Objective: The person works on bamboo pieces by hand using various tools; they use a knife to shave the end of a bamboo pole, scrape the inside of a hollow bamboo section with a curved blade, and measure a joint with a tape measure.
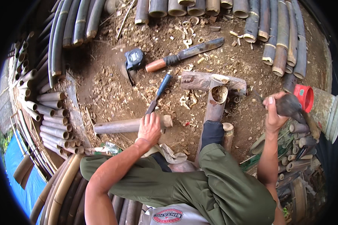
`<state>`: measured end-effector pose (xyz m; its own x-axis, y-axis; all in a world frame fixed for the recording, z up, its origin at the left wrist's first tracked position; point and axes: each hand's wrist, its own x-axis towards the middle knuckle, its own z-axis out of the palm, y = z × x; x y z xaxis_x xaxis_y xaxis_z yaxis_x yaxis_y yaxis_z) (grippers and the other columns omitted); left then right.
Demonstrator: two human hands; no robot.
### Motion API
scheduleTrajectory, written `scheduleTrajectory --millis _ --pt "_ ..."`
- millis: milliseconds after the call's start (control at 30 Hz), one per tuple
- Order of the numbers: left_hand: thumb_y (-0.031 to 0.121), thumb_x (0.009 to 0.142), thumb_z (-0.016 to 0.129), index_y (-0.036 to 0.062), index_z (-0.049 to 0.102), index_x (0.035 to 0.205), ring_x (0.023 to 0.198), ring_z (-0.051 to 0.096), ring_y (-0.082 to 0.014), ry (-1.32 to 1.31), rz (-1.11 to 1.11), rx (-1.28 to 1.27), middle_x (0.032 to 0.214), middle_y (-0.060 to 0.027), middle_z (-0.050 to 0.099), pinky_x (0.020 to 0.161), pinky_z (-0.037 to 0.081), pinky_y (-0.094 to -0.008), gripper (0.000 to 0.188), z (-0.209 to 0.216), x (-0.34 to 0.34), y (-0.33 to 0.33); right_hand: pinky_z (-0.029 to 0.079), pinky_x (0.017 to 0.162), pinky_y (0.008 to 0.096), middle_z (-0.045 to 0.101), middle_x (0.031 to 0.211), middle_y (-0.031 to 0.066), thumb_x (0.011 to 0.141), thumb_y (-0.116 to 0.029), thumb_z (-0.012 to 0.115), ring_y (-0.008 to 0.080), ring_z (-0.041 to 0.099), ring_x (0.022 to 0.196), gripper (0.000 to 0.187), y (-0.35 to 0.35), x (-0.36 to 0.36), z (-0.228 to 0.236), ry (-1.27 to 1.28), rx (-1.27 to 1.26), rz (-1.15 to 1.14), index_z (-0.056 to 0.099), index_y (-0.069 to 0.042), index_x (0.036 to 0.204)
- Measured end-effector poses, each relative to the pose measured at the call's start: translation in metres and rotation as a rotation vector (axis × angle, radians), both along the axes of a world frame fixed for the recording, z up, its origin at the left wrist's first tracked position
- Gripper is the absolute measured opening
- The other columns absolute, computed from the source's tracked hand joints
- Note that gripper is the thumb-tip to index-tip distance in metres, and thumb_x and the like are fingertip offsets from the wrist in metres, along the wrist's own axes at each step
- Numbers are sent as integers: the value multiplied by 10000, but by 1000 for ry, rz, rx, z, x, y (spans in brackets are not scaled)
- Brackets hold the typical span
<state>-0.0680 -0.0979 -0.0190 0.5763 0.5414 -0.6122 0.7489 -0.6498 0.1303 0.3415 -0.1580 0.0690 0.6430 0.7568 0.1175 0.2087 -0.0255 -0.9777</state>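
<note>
My left hand (150,129) lies palm down over a bamboo tube (118,126) on the ground, its fingers stretched out. The fingertips meet the blade end of a blue-handled chisel (162,88). To the right, my right hand (275,114) is closed at a dark rounded object (288,105); a thin dark edge sticks out by its fingertips, and I cannot make out what it grips. Between the hands, a bamboo length (215,107) with an opening cut near its far end rests across a short log (195,81). My dark-socked foot (212,132) presses against this length.
A large knife (191,51) with a wooden handle and a tape measure (134,58) lie among shavings ahead. Cut bamboo tubes (56,127) are stacked left, far and right. A red container (304,98) and a pale bucket (324,112) stand at the right.
</note>
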Motion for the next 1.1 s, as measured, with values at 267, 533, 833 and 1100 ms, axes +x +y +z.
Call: scheduleTrajectory --millis 267,533,833,1100 --pt "327 625 784 71 432 1373 1050 595 -366 -198 16 -500 1138 -161 491 992 512 -443 865 13 16 70 448 965 515 503 1200 255 808 -11 652 451 506 1126 714 -117 57 -122 -764 -862 56 327 -33 1444" --pt "284 668 895 32 455 1396 1067 594 -186 -1043 262 -928 1202 -74 611 960 473 -332 887 180 131 101 442 984 497 498 1228 241 839 -112 664 433 510 1154 671 -142 5 -118 -717 -766 -185 366 -25 1433" --pt "305 654 842 10 485 1296 1159 515 -341 -1260 419 -196 1191 -199 546 1007 419 -450 792 187 153 30 424 1014 450 539 1235 191 791 -285 767 367 523 1161 786 -304 -153 -128 -468 -958 -123 392 -19 1429" --pt "180 657 854 11 494 1255 964 629 -180 -1430 496 -477 1095 -94 642 844 533 -332 718 207 149 21 427 1010 412 550 1245 156 756 -323 803 306 532 1158 854 -321 -188 -140 -18 -869 -12 387 -10 1433"
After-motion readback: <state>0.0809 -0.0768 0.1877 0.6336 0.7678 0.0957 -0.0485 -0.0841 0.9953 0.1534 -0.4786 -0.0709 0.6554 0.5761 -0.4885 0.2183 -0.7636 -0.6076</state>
